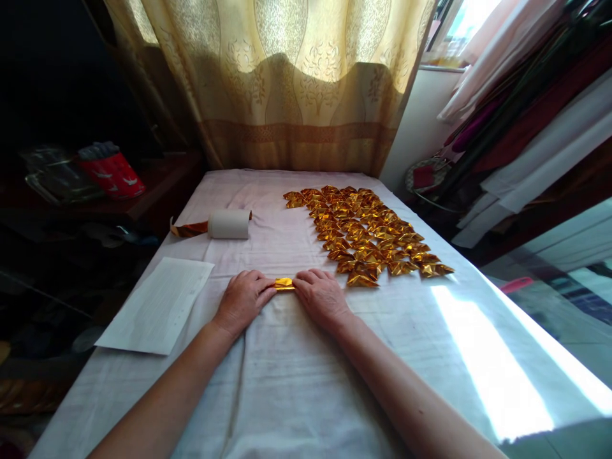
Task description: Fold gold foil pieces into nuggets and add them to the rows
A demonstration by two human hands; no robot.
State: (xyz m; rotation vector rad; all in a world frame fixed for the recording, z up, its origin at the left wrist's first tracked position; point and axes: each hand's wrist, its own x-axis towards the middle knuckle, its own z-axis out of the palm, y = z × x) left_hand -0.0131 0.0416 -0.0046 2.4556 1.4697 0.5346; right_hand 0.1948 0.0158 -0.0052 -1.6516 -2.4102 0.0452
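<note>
Between my two hands, flat on the cloth-covered table, lies a small strip of folded gold foil paper [284,284]. My left hand [243,298] grips its left end, thumb and fingers pressed together on it. On the right end, my right hand [321,294] has its fingers closed over the foil in the same way. Only the middle of the strip shows; both ends are hidden under fingers. Just beyond my right hand, many folded gold foil pieces [356,233] with pointed ends sit in rows.
A white paper roll [228,225] with gold foil sticking out lies at the back left. Nearer, a white printed sheet [157,306] rests by the left edge of the table [287,389]. A red patterned container [112,173] stands on dark furniture. Clothes [540,146] hang at right.
</note>
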